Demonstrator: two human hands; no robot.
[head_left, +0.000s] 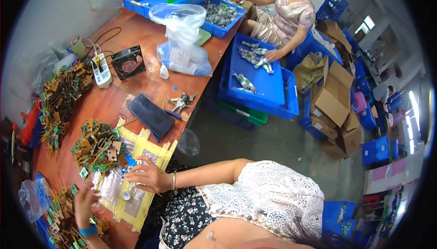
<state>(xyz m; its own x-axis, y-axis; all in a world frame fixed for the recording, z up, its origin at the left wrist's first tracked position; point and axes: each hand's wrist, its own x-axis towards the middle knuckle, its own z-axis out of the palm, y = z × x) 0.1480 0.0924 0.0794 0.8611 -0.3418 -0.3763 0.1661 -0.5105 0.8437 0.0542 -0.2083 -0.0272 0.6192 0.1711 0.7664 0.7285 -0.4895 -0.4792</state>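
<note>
Remote listing; my clock centres on the right hand.
- Right fingers: spread wide, nothing visibly held.
- Left hand, 8 o'clock: fingers half-curled; blurred, I cannot tell whether they hold anything.
- Small blue parts: 10 o'clock, just beside the right fingers; circuit-board pile beyond.
- Step, I judge: picking parts; next calls for a narrow pinch.
- Table: edge near the wrist, 3 o'clock; bare room, 11 o'clock; phone obstructs 12.

Blue pieces, yellow tape
</note>
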